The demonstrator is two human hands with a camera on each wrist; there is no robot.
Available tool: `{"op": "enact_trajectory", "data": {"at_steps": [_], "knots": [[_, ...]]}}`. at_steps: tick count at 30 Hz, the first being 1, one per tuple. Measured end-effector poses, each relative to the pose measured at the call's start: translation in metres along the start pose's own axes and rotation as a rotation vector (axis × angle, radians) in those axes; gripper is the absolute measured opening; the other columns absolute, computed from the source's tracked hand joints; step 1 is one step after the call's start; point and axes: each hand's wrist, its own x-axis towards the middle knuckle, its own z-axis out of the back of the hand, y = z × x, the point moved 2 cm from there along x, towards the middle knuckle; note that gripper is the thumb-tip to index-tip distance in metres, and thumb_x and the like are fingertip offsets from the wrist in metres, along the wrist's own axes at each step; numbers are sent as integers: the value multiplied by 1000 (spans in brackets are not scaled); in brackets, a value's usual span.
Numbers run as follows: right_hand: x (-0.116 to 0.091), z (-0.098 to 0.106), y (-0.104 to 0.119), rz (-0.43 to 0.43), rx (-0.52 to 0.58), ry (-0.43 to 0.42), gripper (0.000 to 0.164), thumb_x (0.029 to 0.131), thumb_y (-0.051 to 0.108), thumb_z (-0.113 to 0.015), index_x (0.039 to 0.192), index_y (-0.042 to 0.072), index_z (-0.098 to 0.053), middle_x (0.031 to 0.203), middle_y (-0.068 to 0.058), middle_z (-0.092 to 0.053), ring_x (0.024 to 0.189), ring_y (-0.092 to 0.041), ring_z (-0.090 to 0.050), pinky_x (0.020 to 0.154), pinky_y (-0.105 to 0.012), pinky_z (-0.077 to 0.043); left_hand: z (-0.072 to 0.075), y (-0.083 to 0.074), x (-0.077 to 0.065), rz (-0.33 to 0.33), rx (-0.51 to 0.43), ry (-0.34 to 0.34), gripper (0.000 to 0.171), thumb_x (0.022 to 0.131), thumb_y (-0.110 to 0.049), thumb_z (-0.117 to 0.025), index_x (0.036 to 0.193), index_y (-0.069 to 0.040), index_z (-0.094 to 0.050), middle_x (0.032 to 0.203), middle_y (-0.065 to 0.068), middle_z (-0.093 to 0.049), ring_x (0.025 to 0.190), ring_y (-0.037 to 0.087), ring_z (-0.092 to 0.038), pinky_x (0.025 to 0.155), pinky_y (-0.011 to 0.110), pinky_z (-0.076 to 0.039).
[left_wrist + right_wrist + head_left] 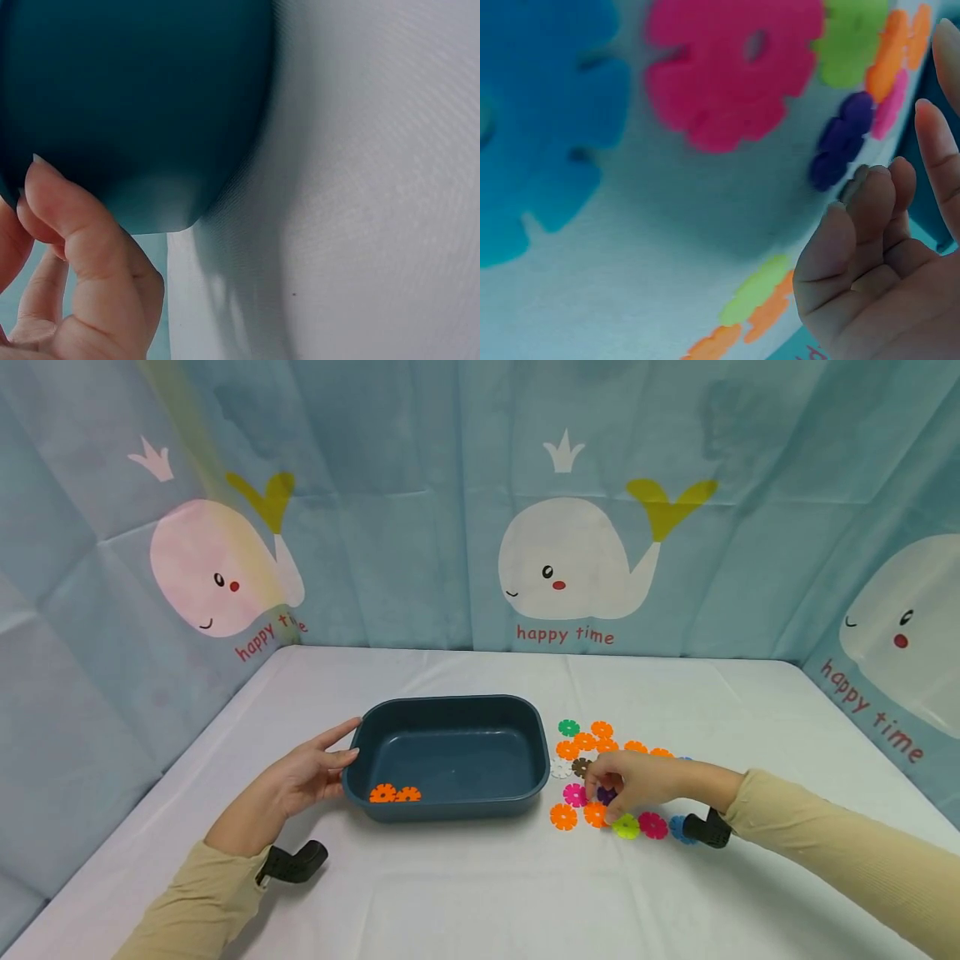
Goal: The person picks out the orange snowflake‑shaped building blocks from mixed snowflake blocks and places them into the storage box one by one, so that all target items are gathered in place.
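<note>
At the left end of a dark blue plastic basin [450, 810], my left hand [303, 777] grips the rim. In the left wrist view a fingertip presses the basin's outer wall [142, 90]. Two orange snowflake discs [383, 793] lie inside, near the front left corner. My right hand [633, 781] reaches down over loose snowflake discs right of the basin, thumb and forefinger apart near an orange disc [596, 814]. A dark purple disc [841, 141] lies close to its fingers in the right wrist view. I see nothing held in that hand.
Around the right hand lie several more discs: green [568, 727], white [560, 768], brown [581, 767], lime [626, 827], pink [653, 825] and blue [681, 829]. A white cloth [465, 893] covers the table. Whale-printed curtains [405, 568] stand behind and at the sides.
</note>
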Motion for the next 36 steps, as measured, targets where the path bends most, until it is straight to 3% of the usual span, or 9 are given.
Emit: {"op": "enact_trajectory", "data": {"at_steps": [13, 23, 36], "knots": [[4, -4, -8, -10, -27, 19, 23, 79, 12, -80, 91, 13, -61, 81, 0, -48, 80, -16, -46, 63, -25, -40, 1, 2, 1, -7, 17, -2, 73, 98, -5, -55, 157, -17, -14, 90, 3, -52, 73, 13, -53, 64, 24, -54], [5, -6, -5, -72, -26, 8, 24, 79, 9, -81, 88, 13, -59, 81, -1, -48, 80, -17, -47, 64, -25, -41, 0, 1, 1, -3, 8, 5, 74, 98, -5, -56, 157, -17, -13, 90, 3, -53, 72, 13, -53, 64, 24, -54], [6, -7, -3, -93, -24, -29, 20, 81, 5, -77, 85, 11, -58, 78, 0, -52, 77, -17, -50, 64, -25, -45, 0, -1, 1, 8, 6, -16, 74, 98, -5, -56, 157, -17, -14, 92, 4, -51, 73, 13, -53, 65, 24, -55]]}}
